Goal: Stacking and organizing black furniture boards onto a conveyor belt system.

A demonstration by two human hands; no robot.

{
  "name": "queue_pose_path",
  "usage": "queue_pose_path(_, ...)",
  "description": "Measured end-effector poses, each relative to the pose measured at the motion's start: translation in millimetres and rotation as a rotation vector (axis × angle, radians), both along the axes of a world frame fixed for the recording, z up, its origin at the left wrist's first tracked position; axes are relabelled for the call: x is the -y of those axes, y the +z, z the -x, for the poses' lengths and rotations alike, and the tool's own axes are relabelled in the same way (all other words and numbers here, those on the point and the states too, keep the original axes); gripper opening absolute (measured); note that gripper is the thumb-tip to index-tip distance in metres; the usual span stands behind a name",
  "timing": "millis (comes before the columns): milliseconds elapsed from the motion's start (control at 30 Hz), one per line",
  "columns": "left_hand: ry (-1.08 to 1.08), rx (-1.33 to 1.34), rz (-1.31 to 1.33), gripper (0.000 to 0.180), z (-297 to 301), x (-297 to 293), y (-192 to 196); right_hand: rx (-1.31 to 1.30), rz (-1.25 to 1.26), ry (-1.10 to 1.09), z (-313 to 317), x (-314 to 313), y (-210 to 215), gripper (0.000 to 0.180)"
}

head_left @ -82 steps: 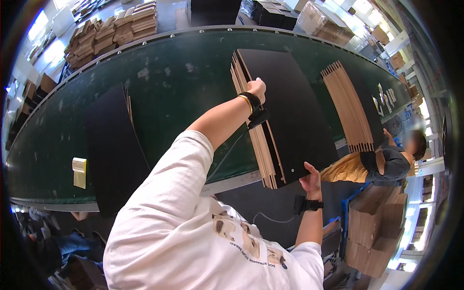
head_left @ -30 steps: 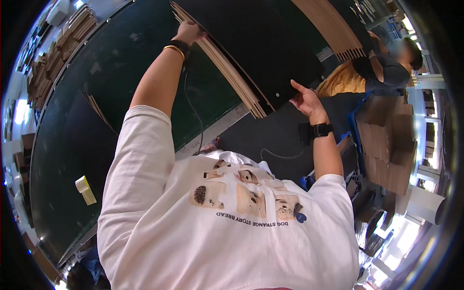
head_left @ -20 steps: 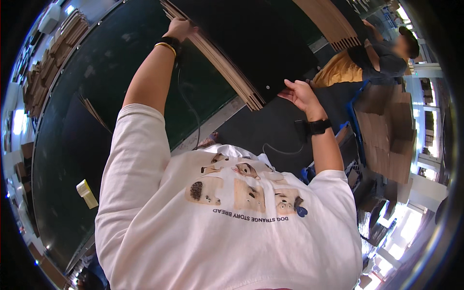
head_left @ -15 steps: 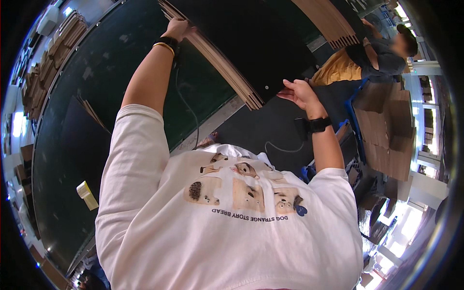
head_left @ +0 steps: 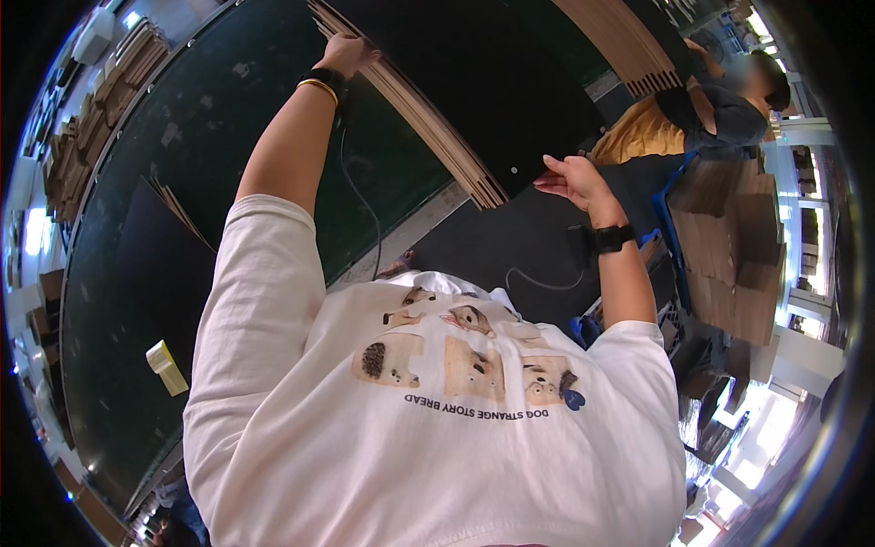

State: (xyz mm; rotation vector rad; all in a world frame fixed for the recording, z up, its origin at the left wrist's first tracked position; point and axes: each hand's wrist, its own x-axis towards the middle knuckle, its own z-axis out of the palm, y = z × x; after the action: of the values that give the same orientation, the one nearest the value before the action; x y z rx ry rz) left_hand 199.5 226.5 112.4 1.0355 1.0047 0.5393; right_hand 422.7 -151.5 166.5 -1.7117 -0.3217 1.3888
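Observation:
A stack of black cardboard sheets (head_left: pixel 456 82) with brown layered edges lies on the dark green table, tilted across the upper middle. My left hand (head_left: pixel 346 55) is closed on the stack's left edge, near its far end. At the near right corner, my right hand (head_left: pixel 572 180) has its fingers stretched out and its thumb apart from them. Its fingertips are at the stack's edge; whether they touch it is unclear. A small white round spot (head_left: pixel 514 170) shows on the top sheet, close to that corner.
More black sheets (head_left: pixel 169 228) and a yellow pad-like item (head_left: pixel 167 367) lie on the table (head_left: pixel 118 301) to the left. A cable (head_left: pixel 365 201) hangs nearby. At the right, a co-worker (head_left: pixel 729 109) stands beside another slotted cardboard stack (head_left: pixel 629 46); brown cardboard piles (head_left: pixel 729 246) stand closer.
The stack and both my hands sit slightly further right in the picture. My left hand keeps its hold. The co-worker's head has shifted a little.

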Motion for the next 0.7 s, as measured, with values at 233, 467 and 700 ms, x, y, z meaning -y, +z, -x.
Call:
queue_pose_path(233, -0.011, 0.057, -0.074, 0.016, 11.2, -8.0, -8.6, 0.12, 0.136, 0.123, 6.0, -13.1, 15.5, 0.034)
queue_pose_path(467, -0.029, 0.138, 0.044, 0.017, 7.3, -6.1, -8.3, 0.146, 0.231, 0.194, -0.2, -9.1, 13.3, 0.037)
queue_pose_path(700, -0.125, 0.002, -0.384, 0.018, 44.9, -25.7, -39.7, 0.115, 0.181, 0.239, 9.3, -19.5, 16.7, 0.043)
